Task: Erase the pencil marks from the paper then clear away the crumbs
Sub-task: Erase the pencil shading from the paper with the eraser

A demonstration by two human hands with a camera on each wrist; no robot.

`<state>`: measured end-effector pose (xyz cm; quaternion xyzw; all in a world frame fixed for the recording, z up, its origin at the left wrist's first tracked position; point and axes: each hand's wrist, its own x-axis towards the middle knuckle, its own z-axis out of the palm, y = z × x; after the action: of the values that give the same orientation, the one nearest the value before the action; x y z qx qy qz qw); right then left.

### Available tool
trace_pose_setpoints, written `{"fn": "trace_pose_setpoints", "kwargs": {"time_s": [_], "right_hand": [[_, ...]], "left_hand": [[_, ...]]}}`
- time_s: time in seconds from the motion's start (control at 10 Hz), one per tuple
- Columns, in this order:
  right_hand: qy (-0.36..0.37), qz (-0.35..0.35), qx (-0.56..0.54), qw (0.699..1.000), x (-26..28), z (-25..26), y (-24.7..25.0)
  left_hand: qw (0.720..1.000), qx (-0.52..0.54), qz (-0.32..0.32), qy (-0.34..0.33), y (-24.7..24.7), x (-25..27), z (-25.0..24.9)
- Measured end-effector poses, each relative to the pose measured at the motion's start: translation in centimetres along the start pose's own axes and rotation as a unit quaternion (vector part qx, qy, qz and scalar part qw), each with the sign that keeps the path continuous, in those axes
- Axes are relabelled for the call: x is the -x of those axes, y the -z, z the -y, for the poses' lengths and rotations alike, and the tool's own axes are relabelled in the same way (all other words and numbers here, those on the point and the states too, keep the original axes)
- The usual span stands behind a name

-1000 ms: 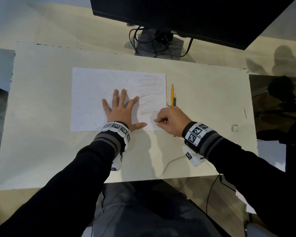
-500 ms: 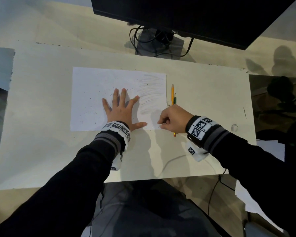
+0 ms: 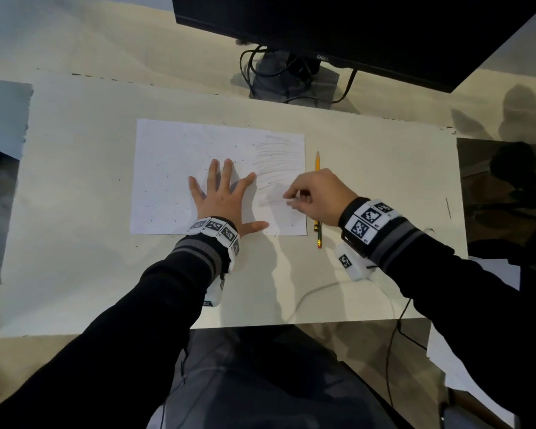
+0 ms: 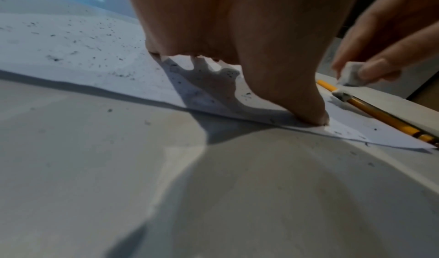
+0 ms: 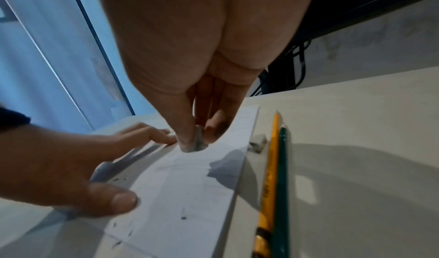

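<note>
Erasing about two-thirds done: paper [image 3: 198,156] at surface [image 3: 75,258] center looks clean w/ crumbs [image 3: 167,199] scattered at 9 o'clock, pencil marks [image 3: 276,153] left at 2 o'clock. Left hand [image 3: 223,199] flat, fingers spread, pins the sheet; right hand [image 3: 316,196] pinches eraser [image 4: 351,75] over the marks. Sweeping not begun. Pencils [image 5: 275,168] at 3 o'clock partly hidden; eraser-paper contact unclear.

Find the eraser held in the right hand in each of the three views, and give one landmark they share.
Head: the eraser is right of centre, pinched by the right hand over the paper.
Left wrist: upper right, above the yellow pencil.
Right wrist: centre, pinched at the fingertips, touching the paper.
Shared landmark: the yellow pencil, lying along the paper's right edge.
</note>
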<state>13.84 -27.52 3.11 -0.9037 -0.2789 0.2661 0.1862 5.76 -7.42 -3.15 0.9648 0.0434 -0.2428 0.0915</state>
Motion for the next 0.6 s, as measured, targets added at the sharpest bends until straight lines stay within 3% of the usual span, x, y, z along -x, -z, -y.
{"fn": "trace_pose_setpoints", "kwargs": {"time_s": [0.3,0.5,0.6], "right_hand": [[-0.005,0.117,0.038,0.992,2.2,-0.1,-1.5],[0.007,0.015,0.013,1.0,0.5,-0.3,-2.0],[-0.003,0.019,-0.019,1.0,2.6,-1.2,-3.4]], "left_hand": [[1.0,-0.001,0.002,-0.002,0.0,0.0,0.0],[1.0,-0.006,0.001,0.0,-0.1,-0.1,0.0],[1.0,-0.005,0.002,0.001,0.0,0.0,-0.1]]}}
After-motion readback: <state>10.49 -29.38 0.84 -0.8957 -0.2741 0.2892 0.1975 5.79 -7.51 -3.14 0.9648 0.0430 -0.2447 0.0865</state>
